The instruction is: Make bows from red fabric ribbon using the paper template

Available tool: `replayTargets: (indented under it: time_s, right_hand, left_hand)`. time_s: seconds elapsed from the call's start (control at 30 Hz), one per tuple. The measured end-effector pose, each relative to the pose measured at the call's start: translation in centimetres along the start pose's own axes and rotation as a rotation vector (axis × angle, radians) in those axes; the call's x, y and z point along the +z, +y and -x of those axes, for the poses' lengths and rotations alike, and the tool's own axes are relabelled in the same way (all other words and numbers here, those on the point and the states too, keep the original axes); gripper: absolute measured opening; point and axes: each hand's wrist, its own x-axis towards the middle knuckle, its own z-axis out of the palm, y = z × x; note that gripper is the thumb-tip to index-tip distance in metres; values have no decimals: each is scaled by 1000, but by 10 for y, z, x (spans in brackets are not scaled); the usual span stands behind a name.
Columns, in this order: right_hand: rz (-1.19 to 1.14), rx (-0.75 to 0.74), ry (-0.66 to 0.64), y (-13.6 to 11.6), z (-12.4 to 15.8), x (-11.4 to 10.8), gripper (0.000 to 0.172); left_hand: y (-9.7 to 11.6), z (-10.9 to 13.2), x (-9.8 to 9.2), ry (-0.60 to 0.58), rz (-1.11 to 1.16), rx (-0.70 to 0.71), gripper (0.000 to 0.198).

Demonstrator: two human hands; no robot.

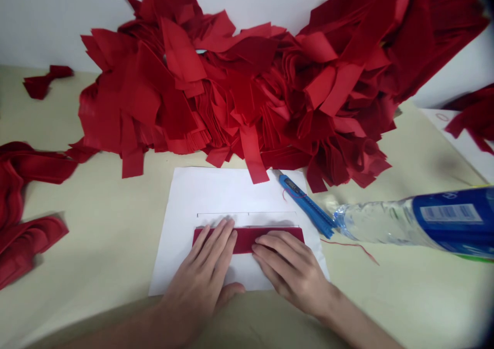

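A dark red velvet-like fabric strip (244,241) lies flat across a white paper sheet (181,194) with ruled black lines, its upper edge close along the lower line. My left hand (206,261) rests on the strip's left part, fingers stretched out and the thumb off to the side on or near the paper. On the right part sits my right hand (293,266), fingers extended and slightly bent, palm down. Neither hand grips the strip; both press on it from above. A blue utility knife (304,202) lies at the paper's upper right edge.
A large heap of red fabric strips (231,91) spreads behind the paper. More red fabric (27,225) lies at left. A plastic bottle with a blue label (447,220) lies on its side at right, near a loose red thread (355,245). Another sheet (455,138) is at far right.
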Motion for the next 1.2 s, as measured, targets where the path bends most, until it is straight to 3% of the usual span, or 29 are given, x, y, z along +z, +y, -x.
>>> replayTargets:
  time_s: [0.13,0.33,0.47,0.83,1.07,1.2]
  right_hand:
    - [-122,96,30,0,0,-2,14]
    - [-259,530,136,3,-4,-6,6]
    - [-316,617,143,7,-4,-5,6]
    - [-288,557,91,5,-2,-3,5]
    - [-128,182,-70,2,-3,-3,15]
    - [-20,74,-58,1,-2,-1,16]
  left_hand:
    - [0,1,0,2,11,5,64]
    - [-1,2,-1,-41,-20,29,64]
    - [-1,1,-3,-47,-52,39,64]
    - [0,-1,-2,-55,-10,35,64]
    - [0,0,-1,-61,9,18,67]
    - [-1,-1,-1,-55,48,20,66]
